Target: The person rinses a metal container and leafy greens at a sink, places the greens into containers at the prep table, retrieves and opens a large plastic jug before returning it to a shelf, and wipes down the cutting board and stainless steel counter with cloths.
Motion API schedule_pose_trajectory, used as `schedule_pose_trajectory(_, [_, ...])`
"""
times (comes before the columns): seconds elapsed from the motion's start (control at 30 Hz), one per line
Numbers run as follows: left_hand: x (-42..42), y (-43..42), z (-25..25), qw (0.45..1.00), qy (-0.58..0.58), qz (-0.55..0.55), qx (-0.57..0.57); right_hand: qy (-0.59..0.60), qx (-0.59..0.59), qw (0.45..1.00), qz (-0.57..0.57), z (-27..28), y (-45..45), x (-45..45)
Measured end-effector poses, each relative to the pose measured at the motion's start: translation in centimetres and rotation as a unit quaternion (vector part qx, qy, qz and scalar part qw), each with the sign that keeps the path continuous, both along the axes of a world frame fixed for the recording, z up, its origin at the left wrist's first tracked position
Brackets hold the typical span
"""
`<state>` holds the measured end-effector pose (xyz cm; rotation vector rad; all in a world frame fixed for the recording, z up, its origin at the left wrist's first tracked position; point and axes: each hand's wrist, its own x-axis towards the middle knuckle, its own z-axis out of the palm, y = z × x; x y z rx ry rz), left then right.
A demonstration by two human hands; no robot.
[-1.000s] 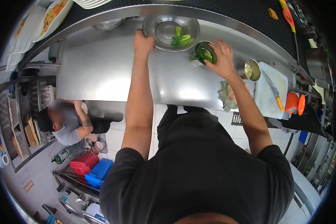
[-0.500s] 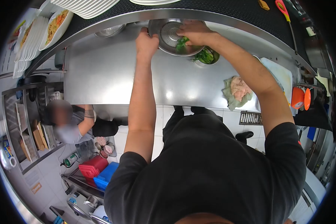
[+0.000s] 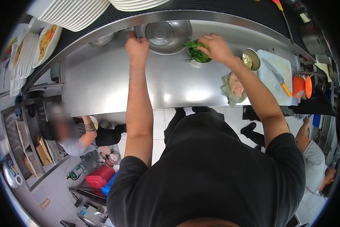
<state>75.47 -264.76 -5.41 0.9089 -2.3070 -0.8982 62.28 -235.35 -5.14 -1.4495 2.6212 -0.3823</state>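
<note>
My left hand (image 3: 137, 50) is closed on the near left rim of a metal colander (image 3: 164, 46) at the far edge of the steel counter. No greens show in the colander. To its right stands a small metal container (image 3: 200, 62) heaped with leafy greens (image 3: 198, 54), some leaves hanging over its rim. My right hand (image 3: 217, 48) is over the right side of this heap, its fingers curled onto the leaves; the fingertips are partly hidden.
Cloths (image 3: 236, 89) lie on the counter near my right forearm. Behind them are a metal bowl (image 3: 256, 60) with pale pieces and a cutting board (image 3: 270, 85) bearing a yellow-handled knife (image 3: 278, 77). A shelf with stacked plates (image 3: 73, 15) overhangs the far edge. Co-workers are at left and right.
My right hand has moved from inside the colander to the small container on its right. The greens that were in the colander no longer show there. A person has appeared at the right.
</note>
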Motion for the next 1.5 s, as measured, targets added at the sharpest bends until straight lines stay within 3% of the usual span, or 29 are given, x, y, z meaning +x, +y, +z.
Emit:
schedule_pose_trajectory(0.1, [0.1,-0.3,-0.1,1.0,0.004,-0.01,0.027,0.068,-0.12,0.99,-0.01,-4.4,2.4,0.4])
schedule_pose_trajectory(0.2, [0.0,0.0,-0.4,1.0,-0.006,-0.007,-0.007,0.024,-0.151,0.981,-0.119,-2.9,5.0,1.5])
schedule_pose_trajectory(0.3, [0.3,0.2,-0.4,1.0,0.006,-0.013,-0.012,0.023,-0.122,0.968,-0.217,-2.3,10.0,3.5])
schedule_pose_trajectory(0.43, [1.4,0.6,0.6,0.995,0.054,-0.023,0.08,0.013,-0.077,0.957,-0.28,-2.5,16.3,8.1])
schedule_pose_trajectory(0.63, [1.0,1.0,1.7,0.996,0.045,-0.063,-0.033,0.019,-0.077,0.943,-0.323,-4.8,19.4,11.6])
schedule_pose_trajectory(0.9, [-0.5,6.4,2.1,0.951,0.125,-0.148,-0.242,0.025,-0.114,0.941,-0.318,-4.4,18.7,11.5])
schedule_pose_trajectory(1.1, [-0.5,9.0,2.0,0.927,0.123,-0.224,-0.276,0.016,-0.141,0.943,-0.303,-5.1,13.1,11.0])
schedule_pose_trajectory(1.2, [-0.6,9.6,1.8,0.896,0.18,-0.263,-0.309,0.006,-0.134,0.939,-0.317,-5.1,10.5,10.4])
schedule_pose_trajectory(1.5, [0.0,8.9,1.0,0.906,0.208,-0.238,-0.282,-0.064,-0.161,0.917,-0.358,-6.3,6.5,8.2])
